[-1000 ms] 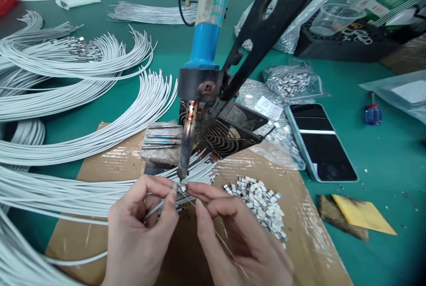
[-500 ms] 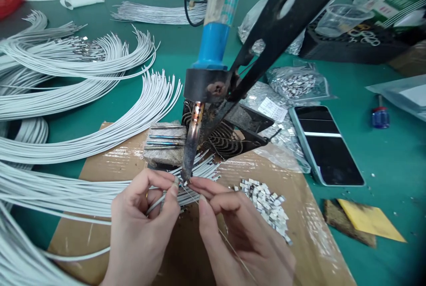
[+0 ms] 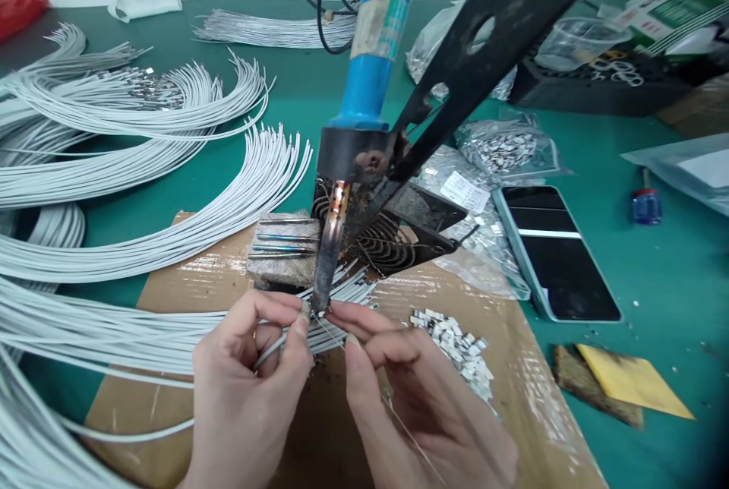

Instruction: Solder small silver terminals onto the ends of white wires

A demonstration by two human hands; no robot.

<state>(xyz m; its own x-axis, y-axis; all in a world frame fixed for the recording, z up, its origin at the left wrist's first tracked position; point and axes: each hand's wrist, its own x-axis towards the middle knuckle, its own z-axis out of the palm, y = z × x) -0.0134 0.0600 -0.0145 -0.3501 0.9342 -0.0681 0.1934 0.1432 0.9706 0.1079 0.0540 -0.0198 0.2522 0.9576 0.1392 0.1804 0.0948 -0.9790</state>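
Far left, across the green table top (image 3: 654,299): curved bundles of thin white insulated wires (image 3: 114,162), stripped ends fanning toward the middle. Behind them, a red object (image 3: 17,7) at the frame edge and a crumpled white cloth (image 3: 148,7).

Lower centre-left, over a brown cardboard sheet covered in clear tape (image 3: 524,398): the left hand (image 3: 244,390), thumb and forefinger closed narrowly on the end of one white wire (image 3: 272,351), lifted to just below the iron's point. Just behind those fingers, a grey block carrying slim metal rods (image 3: 282,250).

Centre: a blue-handled soldering iron (image 3: 379,41), clamped tip-down in a black metal bracket (image 3: 484,41), its dark tip (image 3: 322,284) meeting the pinched wire end between the two hands. Behind the tip, a black coiled-wire stand (image 3: 381,242).

Right of the tip: the right hand (image 3: 421,405), thumb and forefinger pinched on a thin strand of solder wire (image 3: 405,428), upper end at the iron's point, remainder trailing down across the palm. Fingertips of both hands almost touching.

Further right, on the cardboard: a heap of small silver metal terminals (image 3: 456,345), near that hand but apart. Beyond, clear plastic bags of similar parts (image 3: 506,147), a black smartphone lying face up (image 3: 555,253), a yellow pad on a brown scrap (image 3: 632,386), and a small blue-handled screwdriver (image 3: 646,204).
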